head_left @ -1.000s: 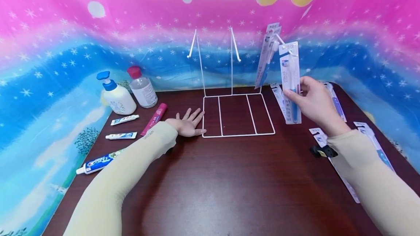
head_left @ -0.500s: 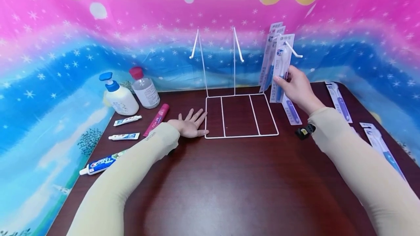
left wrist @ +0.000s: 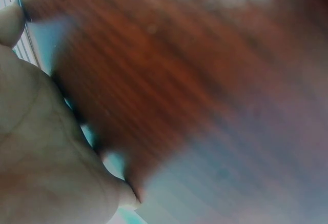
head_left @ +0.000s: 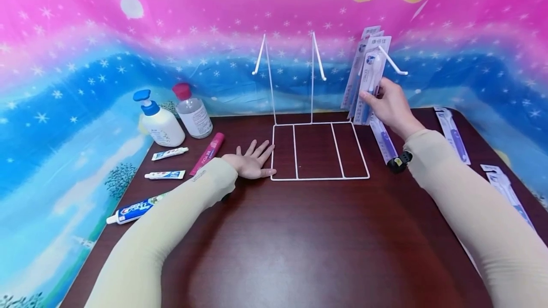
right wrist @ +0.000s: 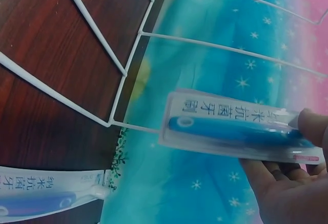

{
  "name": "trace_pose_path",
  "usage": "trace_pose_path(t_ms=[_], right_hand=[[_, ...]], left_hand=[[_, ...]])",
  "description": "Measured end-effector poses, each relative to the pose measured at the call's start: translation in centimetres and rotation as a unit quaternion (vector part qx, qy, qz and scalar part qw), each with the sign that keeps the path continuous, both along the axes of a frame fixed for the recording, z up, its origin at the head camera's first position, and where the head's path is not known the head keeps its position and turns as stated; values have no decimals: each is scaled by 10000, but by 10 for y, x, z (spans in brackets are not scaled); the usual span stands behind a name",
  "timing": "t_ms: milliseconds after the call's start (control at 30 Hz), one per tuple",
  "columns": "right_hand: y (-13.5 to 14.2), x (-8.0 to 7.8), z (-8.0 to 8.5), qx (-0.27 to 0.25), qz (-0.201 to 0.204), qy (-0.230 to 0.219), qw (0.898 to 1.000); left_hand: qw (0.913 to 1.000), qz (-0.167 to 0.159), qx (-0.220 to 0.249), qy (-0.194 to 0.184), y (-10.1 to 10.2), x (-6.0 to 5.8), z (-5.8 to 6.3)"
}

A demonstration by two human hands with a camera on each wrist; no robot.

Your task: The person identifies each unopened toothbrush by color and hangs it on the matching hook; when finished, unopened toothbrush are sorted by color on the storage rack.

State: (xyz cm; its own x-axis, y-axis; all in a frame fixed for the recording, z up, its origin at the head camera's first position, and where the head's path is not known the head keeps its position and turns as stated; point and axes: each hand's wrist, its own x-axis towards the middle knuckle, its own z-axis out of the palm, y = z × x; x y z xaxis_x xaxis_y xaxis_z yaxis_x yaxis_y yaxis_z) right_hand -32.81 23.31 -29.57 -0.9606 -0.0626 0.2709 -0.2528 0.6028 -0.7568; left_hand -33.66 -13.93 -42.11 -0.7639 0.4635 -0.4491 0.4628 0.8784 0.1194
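Note:
In the head view my right hand [head_left: 391,106] pinches a packaged toothbrush [head_left: 372,68] between thumb and fingers. Its card hangs on the right hook [head_left: 395,64] of a white wire rack [head_left: 320,178], in front of other toothbrush packs [head_left: 354,75] on that hook. The right wrist view shows the blue handle in its clear blister [right wrist: 230,126], with the thumb on one side and fingers below. My left hand [head_left: 253,161] lies spread on the table, fingertips at the left bar of the rack's base. The left wrist view shows only palm, some fingers and blurred tabletop.
Left on the table stand a pump bottle [head_left: 160,125] and a red-capped bottle [head_left: 194,118]. A pink tube [head_left: 208,153] and several toothpaste tubes [head_left: 134,210] lie nearby. More packaged toothbrushes [head_left: 453,136] lie on the right. Two other rack hooks [head_left: 318,58] hold nothing. A patterned cloth hangs behind.
My right hand has moved left and back with the toothbrush pack, sliding it along the hook toward the packs behind. The left hand has stayed at the rack's base.

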Motion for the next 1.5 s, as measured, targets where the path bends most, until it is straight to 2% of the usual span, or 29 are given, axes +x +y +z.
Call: trace_pose_path(t_ms=[200, 400, 567, 700, 800, 900, 1033, 1167, 1267, 1400, 1500], right_hand=[[4, 3, 6, 67, -79, -101, 9999], [16, 13, 11, 487, -337, -300, 9978], [42, 34, 16, 865, -554, -491, 9935], [72, 62, 16, 1700, -382, -824, 9812], [92, 87, 6, 2383, -72, -1115, 9647], [107, 113, -12, 2982, 141, -1359, 9447], [115, 149, -42, 3449, 93, -1534, 9260], [115, 176, -69, 3690, -76, -1543, 9165], [112, 189, -81, 3866, -148, -1399, 9115], [109, 195, -86, 3895, -148, -1308, 9116], [110, 192, -85, 3840, -126, -1548, 9102]], left_hand=[[10000, -26, 7, -9, 3, 2, 4], [10000, -17, -54, -33, 2, 0, 1], [9999, 19, -78, -74, 1, -1, 0], [10000, -17, 27, -62, 1, 1, 2], [10000, -25, 49, -65, 1, 0, 2], [10000, -11, -13, -79, 1, -2, 0], [9999, -13, -33, -112, 1, -4, -2], [9999, -54, -123, -100, 2, -3, 2], [9999, -44, -143, -86, 3, -3, 2], [9999, -7, -89, -72, 2, -5, -2], [9999, -3, -65, -82, 1, -6, -4]])
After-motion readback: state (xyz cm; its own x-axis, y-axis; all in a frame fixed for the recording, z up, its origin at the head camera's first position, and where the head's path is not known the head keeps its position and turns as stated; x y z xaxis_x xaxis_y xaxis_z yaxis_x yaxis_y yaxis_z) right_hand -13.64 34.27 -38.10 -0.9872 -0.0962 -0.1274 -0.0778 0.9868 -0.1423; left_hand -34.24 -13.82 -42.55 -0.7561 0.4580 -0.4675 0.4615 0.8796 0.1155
